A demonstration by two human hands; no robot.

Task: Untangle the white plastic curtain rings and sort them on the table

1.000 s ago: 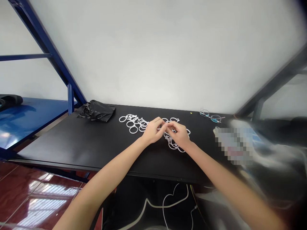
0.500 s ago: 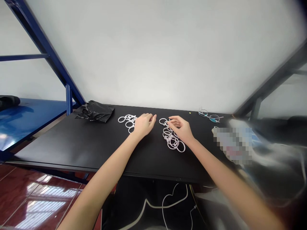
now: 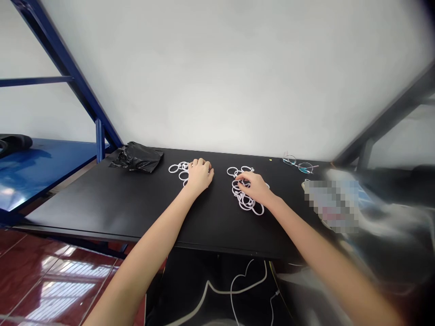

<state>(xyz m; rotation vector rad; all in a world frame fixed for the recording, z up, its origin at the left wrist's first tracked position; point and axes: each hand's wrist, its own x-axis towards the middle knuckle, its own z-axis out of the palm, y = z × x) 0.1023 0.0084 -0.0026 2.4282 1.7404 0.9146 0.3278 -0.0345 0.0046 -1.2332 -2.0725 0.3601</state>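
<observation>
Two groups of white plastic rings with small loops lie on the black tabletop [image 3: 112, 206]. Over the right edge of the smaller left group [image 3: 173, 168] is my left hand [image 3: 200, 174], palm down. Its fingers are bent but apart, with the tips partly hidden, and I see no ring held in it. My right hand [image 3: 255, 186] reaches over the larger right group [image 3: 246, 202]. Its thumb and fingertips are curled together at a white ring [image 3: 236, 184] on the group's left side. The hand covers part of that group.
A crumpled black plastic bag [image 3: 137, 157] lies at the back left. Eyeglasses [image 3: 305, 168] rest near the wall at the right, behind a blurred-out item [image 3: 331, 206] and clear plastic [image 3: 384, 217]. White cables [image 3: 234, 290] hang below the table's front edge. A blue frame [image 3: 73, 81] stands left.
My left hand has shifted slightly left and turned palm down over the left rings. My right hand has come down and nearer onto the right group, uncovering a ring at its back.
</observation>
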